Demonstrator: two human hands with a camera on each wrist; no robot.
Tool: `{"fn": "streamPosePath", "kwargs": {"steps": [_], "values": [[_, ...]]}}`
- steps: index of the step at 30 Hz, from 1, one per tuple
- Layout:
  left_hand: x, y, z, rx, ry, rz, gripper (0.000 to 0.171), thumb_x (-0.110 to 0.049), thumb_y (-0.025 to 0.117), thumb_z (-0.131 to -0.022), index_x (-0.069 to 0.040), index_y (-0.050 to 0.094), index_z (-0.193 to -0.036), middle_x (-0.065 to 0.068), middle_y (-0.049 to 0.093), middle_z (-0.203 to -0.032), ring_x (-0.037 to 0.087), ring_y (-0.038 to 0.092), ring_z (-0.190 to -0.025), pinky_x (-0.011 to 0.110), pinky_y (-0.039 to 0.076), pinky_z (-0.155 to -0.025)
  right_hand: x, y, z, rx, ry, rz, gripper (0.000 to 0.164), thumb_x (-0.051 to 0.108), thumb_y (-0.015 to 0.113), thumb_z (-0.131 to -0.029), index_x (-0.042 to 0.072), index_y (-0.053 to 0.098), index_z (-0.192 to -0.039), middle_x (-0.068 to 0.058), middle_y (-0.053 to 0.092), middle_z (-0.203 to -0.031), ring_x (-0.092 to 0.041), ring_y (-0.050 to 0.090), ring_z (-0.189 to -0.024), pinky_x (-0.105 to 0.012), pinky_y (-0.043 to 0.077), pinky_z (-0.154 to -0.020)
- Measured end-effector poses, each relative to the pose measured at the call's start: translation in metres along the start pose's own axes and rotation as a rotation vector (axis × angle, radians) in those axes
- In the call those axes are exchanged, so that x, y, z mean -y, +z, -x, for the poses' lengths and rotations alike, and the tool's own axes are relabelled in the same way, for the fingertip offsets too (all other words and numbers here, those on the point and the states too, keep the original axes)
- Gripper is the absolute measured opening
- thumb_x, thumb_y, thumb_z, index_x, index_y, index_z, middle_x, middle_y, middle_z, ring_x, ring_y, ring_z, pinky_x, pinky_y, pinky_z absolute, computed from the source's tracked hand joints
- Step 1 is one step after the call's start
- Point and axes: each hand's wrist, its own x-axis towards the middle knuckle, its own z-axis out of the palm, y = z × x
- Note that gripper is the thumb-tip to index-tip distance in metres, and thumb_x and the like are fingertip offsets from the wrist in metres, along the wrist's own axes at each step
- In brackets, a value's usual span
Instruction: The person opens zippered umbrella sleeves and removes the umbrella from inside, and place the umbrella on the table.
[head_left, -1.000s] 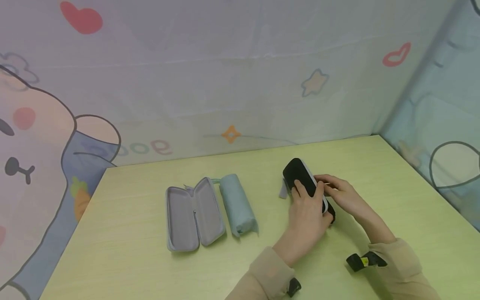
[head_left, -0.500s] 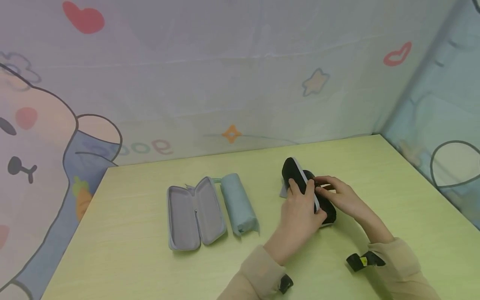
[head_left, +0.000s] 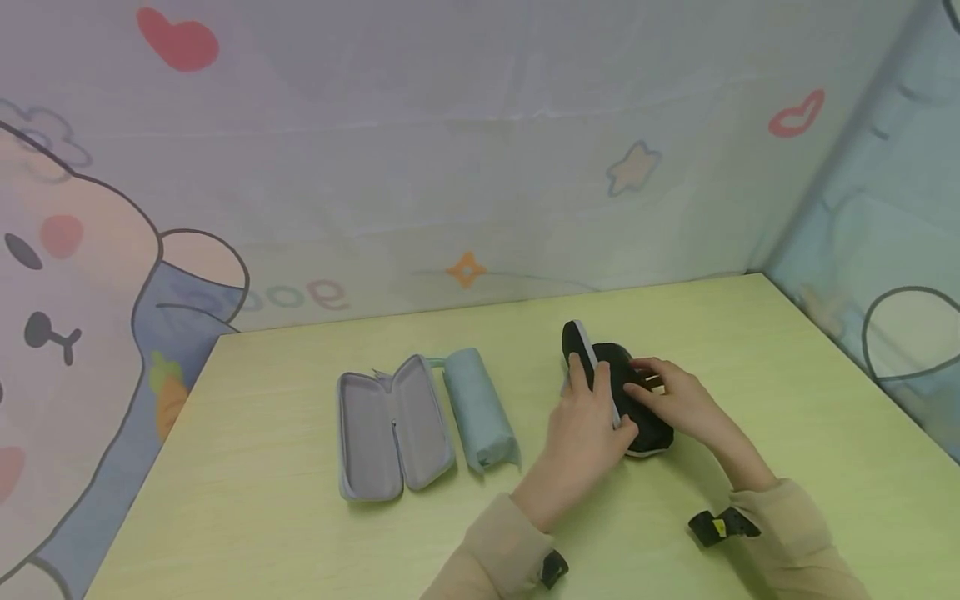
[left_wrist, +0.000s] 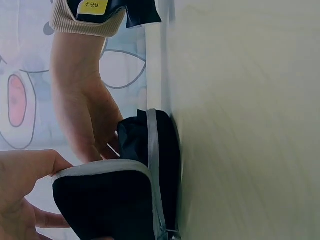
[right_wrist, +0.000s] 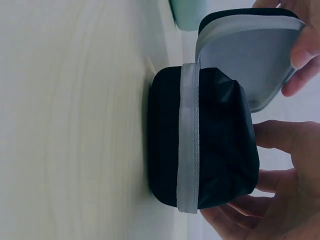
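A black case (head_left: 583,362) with a grey zip edge stands open on the table. My left hand (head_left: 581,433) holds its raised lid (right_wrist: 250,50), thumb on the rim and fingers on the black outer side; the lid's grey lining shows in the right wrist view. A bulging bundle of black folded fabric (right_wrist: 225,140) fills the case's lower half (right_wrist: 162,140). My right hand (head_left: 682,404) grips this bundle, with the thumb on top and the fingers at its far side. In the left wrist view the lid (left_wrist: 105,205) partly covers the bundle (left_wrist: 134,137).
To the left lies an open, grey-lined zip case (head_left: 367,437). Beside it is a light blue-green rolled cylinder (head_left: 480,408) with a short strap at its top. A printed cloth (head_left: 480,167) hangs behind the table (head_left: 262,450).
My left hand has swung the black case's lid up and to the left, uncovering the black fabric bundle. My right hand stays at the right side, its thumb now over the bundle.
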Motion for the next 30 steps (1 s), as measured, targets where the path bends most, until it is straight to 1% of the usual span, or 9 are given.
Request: {"fn": "streamPosePath", "kwargs": {"steps": [3,7,11,13,16,20,25,27,30], "values": [[0.004,-0.001,0.0,-0.008,0.029,-0.014,0.062,-0.027,0.065,-0.084,-0.007,0.044,-0.139,0.021,0.03,-0.153,0.028,0.06,-0.113,0.029,0.055,-0.067,0.003,0.001,0.0,-0.003,0.011,0.033,0.053,0.029,0.058,-0.096,-0.006,0.048,-0.134,-0.03,0.055,-0.128,-0.044,0.057,-0.11,-0.053,0.049,-0.086],[0.008,-0.002,0.001,-0.013,0.074,-0.057,0.061,-0.028,0.064,-0.085,-0.007,0.045,-0.139,0.012,0.03,-0.156,0.024,0.06,-0.111,0.028,0.054,-0.067,0.008,0.003,-0.001,-0.007,0.023,0.088,0.058,0.033,0.06,-0.094,-0.008,0.049,-0.134,-0.03,0.055,-0.127,-0.044,0.058,-0.108,-0.053,0.049,-0.085],[0.011,-0.002,0.001,0.008,0.092,-0.09,0.06,-0.03,0.063,-0.087,-0.01,0.045,-0.14,0.006,0.03,-0.157,0.023,0.058,-0.113,0.028,0.055,-0.067,0.012,0.004,-0.001,-0.01,0.036,0.121,0.061,0.034,0.061,-0.093,-0.01,0.048,-0.133,-0.032,0.056,-0.124,-0.044,0.058,-0.107,-0.054,0.049,-0.085],[0.012,-0.002,0.001,0.022,0.103,-0.122,0.06,-0.033,0.062,-0.089,-0.011,0.044,-0.141,0.003,0.029,-0.158,0.023,0.057,-0.117,0.028,0.055,-0.067,0.013,0.005,-0.002,-0.016,0.04,0.145,0.061,0.034,0.061,-0.092,-0.012,0.049,-0.132,-0.034,0.056,-0.124,-0.046,0.057,-0.109,-0.055,0.048,-0.087],[0.014,-0.002,0.001,0.033,0.136,-0.185,0.06,-0.038,0.062,-0.089,-0.012,0.045,-0.141,0.003,0.029,-0.158,0.024,0.056,-0.12,0.027,0.056,-0.067,0.014,0.009,-0.003,-0.026,0.045,0.213,0.063,0.035,0.061,-0.092,-0.013,0.049,-0.13,-0.036,0.055,-0.124,-0.05,0.055,-0.11,-0.057,0.046,-0.089],[0.017,-0.001,0.002,0.034,0.172,-0.242,0.061,-0.04,0.062,-0.09,-0.012,0.046,-0.141,0.004,0.031,-0.158,0.024,0.055,-0.123,0.025,0.055,-0.063,0.016,0.013,-0.005,-0.038,0.041,0.3,0.066,0.037,0.063,-0.09,-0.016,0.05,-0.127,-0.038,0.055,-0.12,-0.054,0.055,-0.106,-0.058,0.047,-0.087],[0.022,-0.002,0.003,0.03,0.173,-0.248,0.061,-0.04,0.061,-0.09,-0.011,0.045,-0.141,0.005,0.032,-0.157,0.022,0.056,-0.122,0.025,0.055,-0.063,0.02,0.016,-0.007,-0.038,0.046,0.339,0.07,0.039,0.066,-0.087,-0.018,0.051,-0.125,-0.037,0.057,-0.114,-0.052,0.057,-0.099,-0.056,0.049,-0.082],[0.023,-0.001,0.004,0.017,0.183,-0.257,0.061,-0.041,0.061,-0.09,-0.01,0.046,-0.141,0.006,0.033,-0.156,0.021,0.057,-0.12,0.026,0.055,-0.065,0.022,0.016,-0.008,-0.026,0.052,0.348,0.072,0.04,0.066,-0.086,-0.019,0.051,-0.125,-0.038,0.057,-0.113,-0.052,0.057,-0.098,-0.055,0.05,-0.08],[0.026,0.001,0.007,-0.02,0.204,-0.276,0.061,-0.041,0.063,-0.089,-0.008,0.048,-0.138,0.008,0.036,-0.154,0.021,0.059,-0.116,0.025,0.056,-0.063,0.024,0.017,-0.008,0.0,0.068,0.356,0.075,0.041,0.066,-0.085,-0.02,0.049,-0.125,-0.039,0.056,-0.113,-0.052,0.057,-0.099,-0.055,0.051,-0.079]]}}
